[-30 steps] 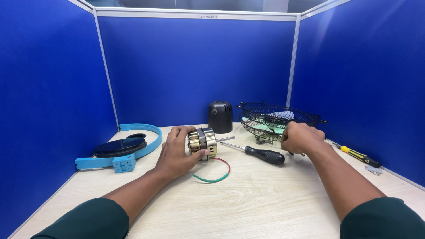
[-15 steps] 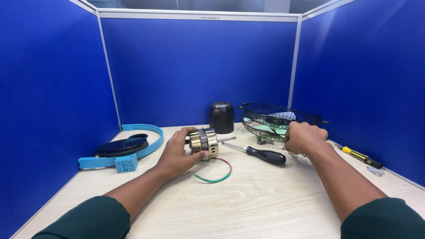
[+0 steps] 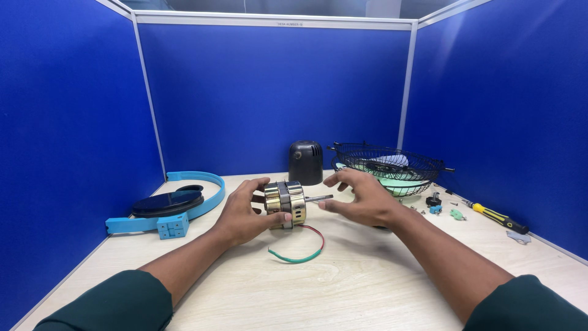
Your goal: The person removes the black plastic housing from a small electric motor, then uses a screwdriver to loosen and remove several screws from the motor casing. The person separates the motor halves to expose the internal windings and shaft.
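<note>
The brass-and-steel cylindrical motor (image 3: 285, 204), w/ red and green wires (image 3: 300, 252), is gripped by the left hand (image 3: 244, 213) just above the pale wooden table (image 3: 343, 288), centre-left. The right hand (image 3: 361, 199) is held open, fingers spread, at the motor's thin steel shaft (image 3: 318, 198); contact can't be told. A black wire fan guard (image 3: 389, 164) is seen far right.

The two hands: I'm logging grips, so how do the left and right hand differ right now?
The left hand wraps the brass-coloured fan motor from the side in a firm grip; the right hand holds nothing, fingers spread open by the motor's shaft. The left hand is curled, the right is flatter, palm down. Both hover over the wooden table and wear dark green sleeves.
</note>
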